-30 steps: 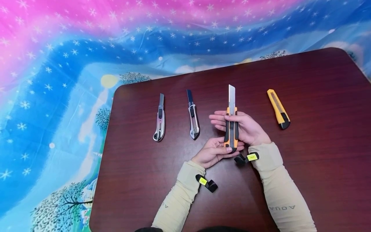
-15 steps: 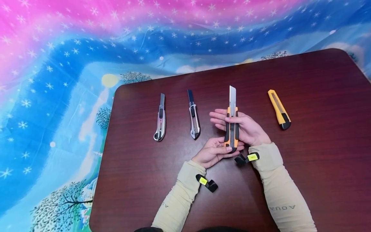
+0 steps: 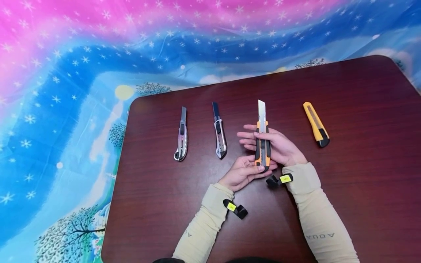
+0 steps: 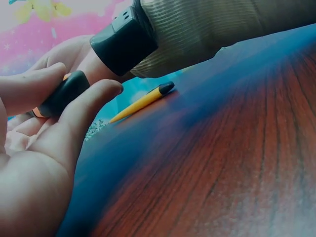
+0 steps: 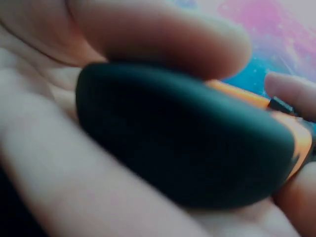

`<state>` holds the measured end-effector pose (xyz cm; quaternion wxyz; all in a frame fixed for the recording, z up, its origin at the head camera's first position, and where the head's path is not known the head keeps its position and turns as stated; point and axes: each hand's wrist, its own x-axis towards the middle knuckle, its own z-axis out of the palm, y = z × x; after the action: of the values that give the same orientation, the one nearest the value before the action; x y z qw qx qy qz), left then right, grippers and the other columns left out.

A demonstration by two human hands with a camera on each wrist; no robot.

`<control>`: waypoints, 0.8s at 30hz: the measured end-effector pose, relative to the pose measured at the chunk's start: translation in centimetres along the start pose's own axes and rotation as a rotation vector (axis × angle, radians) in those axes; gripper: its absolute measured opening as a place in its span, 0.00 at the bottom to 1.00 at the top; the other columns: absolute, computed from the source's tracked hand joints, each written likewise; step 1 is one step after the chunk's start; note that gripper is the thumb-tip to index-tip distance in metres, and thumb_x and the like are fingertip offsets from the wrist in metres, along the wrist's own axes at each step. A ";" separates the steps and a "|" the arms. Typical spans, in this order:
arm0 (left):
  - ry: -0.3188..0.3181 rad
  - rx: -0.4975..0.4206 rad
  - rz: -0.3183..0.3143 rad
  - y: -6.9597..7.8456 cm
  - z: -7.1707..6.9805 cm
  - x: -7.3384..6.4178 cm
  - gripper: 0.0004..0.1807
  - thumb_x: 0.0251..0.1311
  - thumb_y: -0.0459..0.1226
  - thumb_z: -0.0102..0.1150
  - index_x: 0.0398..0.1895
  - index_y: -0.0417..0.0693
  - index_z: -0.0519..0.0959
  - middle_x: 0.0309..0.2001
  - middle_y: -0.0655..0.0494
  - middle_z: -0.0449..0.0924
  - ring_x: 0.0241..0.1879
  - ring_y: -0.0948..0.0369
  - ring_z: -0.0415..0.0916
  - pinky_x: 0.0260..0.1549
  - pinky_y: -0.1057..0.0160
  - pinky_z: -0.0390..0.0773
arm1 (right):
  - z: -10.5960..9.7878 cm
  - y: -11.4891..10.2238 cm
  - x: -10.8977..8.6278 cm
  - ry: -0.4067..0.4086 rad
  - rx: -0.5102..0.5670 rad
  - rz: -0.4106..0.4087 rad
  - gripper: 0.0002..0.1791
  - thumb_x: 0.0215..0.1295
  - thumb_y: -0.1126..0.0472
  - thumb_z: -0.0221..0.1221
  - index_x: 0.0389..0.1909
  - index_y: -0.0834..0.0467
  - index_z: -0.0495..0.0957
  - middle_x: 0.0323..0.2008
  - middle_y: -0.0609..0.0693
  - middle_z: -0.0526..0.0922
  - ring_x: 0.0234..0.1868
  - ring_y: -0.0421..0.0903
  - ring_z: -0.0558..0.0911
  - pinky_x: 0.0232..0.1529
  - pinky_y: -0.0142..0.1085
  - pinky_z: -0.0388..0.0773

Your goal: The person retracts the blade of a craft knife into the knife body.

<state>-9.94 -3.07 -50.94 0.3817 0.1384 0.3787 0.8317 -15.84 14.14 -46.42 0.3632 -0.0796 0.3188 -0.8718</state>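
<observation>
Far L, a pink-and-blue sheet w/ printed white snowflakes and trees hangs behind and alongside a dark reddish-brown wood-grain table w/ rounded corners. On the table, L to R: first a slim silver metal utility knife w/ a blk slider, blade out and pointing to the far edge; next, a silver-grey utility knife w/ a dark blade, also extended, tilted slightly. Nearer the person, a beige sleeve w/ dark lettering leads to the L hand, which pinches the blk butt end of a chunky orange-and-blk utility knife w/ a wide silver blade, thumb on top, fingers beneath. That knife is held up btwn both hands, approx. mid-table, blade bare and pointing away from the person. The R hand holds the same knife higher up, thumb across its front nr the slider, other fingers stretched out L behind it. A 2nd beige sleeve covers that arm; each wrist has a small blk device w/ a yellow tag, e.g. the R one. Last, well apart to the R, a yellow plastic utility knife w/ a blk end cap lies on the table at a slant, cap toward the person.
</observation>
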 end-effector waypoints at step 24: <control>0.101 0.024 -0.033 0.2 -0.1 0.4 0.23 0.69 0.22 0.42 0.66 0.24 0.61 0.64 0.21 0.59 0.65 0.40 0.66 0.62 0.54 0.74 | 0.2 -0.5 -0.6 0.134 -0.054 -0.034 0.15 0.75 0.63 0.47 0.55 0.66 0.71 0.48 0.60 0.85 0.51 0.52 0.84 0.58 0.43 0.80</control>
<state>-10.35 -2.95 -50.91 0.3740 0.0947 0.4098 0.8266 -15.65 14.76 -45.90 0.3240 -0.0363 0.3645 -0.8722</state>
